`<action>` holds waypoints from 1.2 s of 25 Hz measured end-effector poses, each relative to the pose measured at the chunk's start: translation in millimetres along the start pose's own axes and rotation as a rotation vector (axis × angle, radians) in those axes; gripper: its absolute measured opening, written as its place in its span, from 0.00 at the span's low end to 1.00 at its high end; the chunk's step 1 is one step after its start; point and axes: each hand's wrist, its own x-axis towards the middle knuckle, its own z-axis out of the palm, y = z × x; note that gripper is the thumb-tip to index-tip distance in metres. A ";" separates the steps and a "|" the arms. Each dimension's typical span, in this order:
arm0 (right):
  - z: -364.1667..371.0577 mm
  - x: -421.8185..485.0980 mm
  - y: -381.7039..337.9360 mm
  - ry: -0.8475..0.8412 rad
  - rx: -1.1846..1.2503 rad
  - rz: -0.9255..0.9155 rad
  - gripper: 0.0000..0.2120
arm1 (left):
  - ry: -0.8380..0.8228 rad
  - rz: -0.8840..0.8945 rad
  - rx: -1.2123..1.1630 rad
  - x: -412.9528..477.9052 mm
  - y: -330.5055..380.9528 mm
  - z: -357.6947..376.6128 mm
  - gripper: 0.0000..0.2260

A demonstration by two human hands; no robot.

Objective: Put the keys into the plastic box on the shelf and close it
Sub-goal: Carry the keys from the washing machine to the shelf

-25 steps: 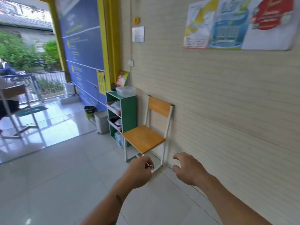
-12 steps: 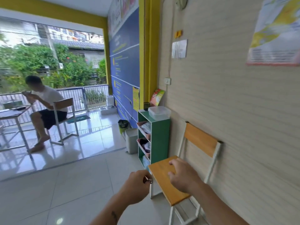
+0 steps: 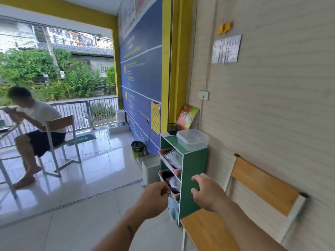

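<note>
- Keys (image 3: 166, 192) — only a small glint of metal shows, pinched in the curled left hand (image 3: 154, 198) at about 6 o'clock in view; how many there are is too small to tell.
- Left hand: closed in a loose fist round the keys. Right hand (image 3: 208, 193): fingers spread and half bent, holding nothing, hanging in front of the side panel of the green shelf (image 3: 194, 165).
- Plastic box (image 3: 192, 139): clear, lid on, standing on the shelf top at about 12 o'clock from the hands, well above them. No contents can be made out through its walls.
- Step in hand, as I judge it — the approach; nothing is opened and the keys are not in.
- Next move calls for the free right hand to rise to the box and lift the lid, likely with the box steadied so it does not slide on the shelf top, then the left to drop the keys in and the lid to be pressed shut.
- Shelf below: two pink baskets (image 3: 170, 164) hold bagged or cloth items, indistinct.
- Chair (image 3: 210, 230) with a wooden seat stands just beside the shelf at 4 o'clock; a white bin (image 3: 150, 168) and a green basket bin (image 3: 138, 148) stand at 10 o'clock from the shelf.
</note>
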 end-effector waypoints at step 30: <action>50.9 627.5 85.5 -0.038 -0.168 0.284 0.26 | -0.285 0.141 -0.044 718.8 -139.4 41.2 0.10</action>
